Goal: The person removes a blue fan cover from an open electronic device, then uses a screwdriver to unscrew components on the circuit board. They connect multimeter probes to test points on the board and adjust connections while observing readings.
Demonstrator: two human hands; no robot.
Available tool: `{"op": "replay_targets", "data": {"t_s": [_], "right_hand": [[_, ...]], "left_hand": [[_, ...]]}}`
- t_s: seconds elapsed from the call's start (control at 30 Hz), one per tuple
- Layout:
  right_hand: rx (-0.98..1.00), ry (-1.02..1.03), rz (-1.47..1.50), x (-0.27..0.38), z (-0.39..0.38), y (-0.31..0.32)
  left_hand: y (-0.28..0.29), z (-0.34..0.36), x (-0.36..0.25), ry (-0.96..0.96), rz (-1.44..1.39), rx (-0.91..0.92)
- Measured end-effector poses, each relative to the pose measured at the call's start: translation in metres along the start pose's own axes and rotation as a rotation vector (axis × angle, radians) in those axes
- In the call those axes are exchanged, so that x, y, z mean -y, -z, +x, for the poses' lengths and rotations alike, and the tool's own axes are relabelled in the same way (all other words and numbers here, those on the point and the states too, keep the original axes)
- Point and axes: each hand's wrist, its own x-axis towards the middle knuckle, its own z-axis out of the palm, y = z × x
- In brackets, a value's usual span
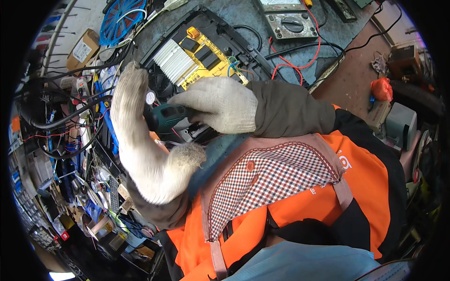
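Observation:
My right hand (220, 105), in a whitish knit glove, is wrapped around a dark green power tool (168, 117) with black parts, which looks like a small cordless driver. My left hand (133, 126), gloved too, is beside the tool with fingers stretched away from me and thumb spread apart; I see nothing in it. Just beyond my right hand is a yellow circuit board (213, 65) with a finned silver heat sink (174, 61). The board sits in an open black plastic housing (248, 49). My gloves hide the tool's far end and grip.
A multimeter (293, 25) with red leads (302, 65) lies on the grey-blue bench mat (239, 8). A blue round grille (121, 21) and a cardboard box (83, 50) are at the far left. Tangled cables and small tools crowd the left side. A red bag (382, 89) is at right.

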Motion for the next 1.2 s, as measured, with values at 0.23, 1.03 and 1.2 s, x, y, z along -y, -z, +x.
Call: {"op": "replay_targets", "data": {"t_s": [0.23,1.03,1.2], "right_hand": [[0.048,-0.030,0.004,0.004,0.002,0.000],[0.190,-0.296,0.009,0.006,0.004,0.001],[0.224,-0.260,-0.020,-0.002,0.011,0.007]], "left_hand": [[0.017,-0.003,-0.020,0.237,0.338,0.095],[0.022,-0.003,0.018,0.014,-0.254,0.163],[0.017,-0.002,0.028,0.140,-0.156,0.212]]}}
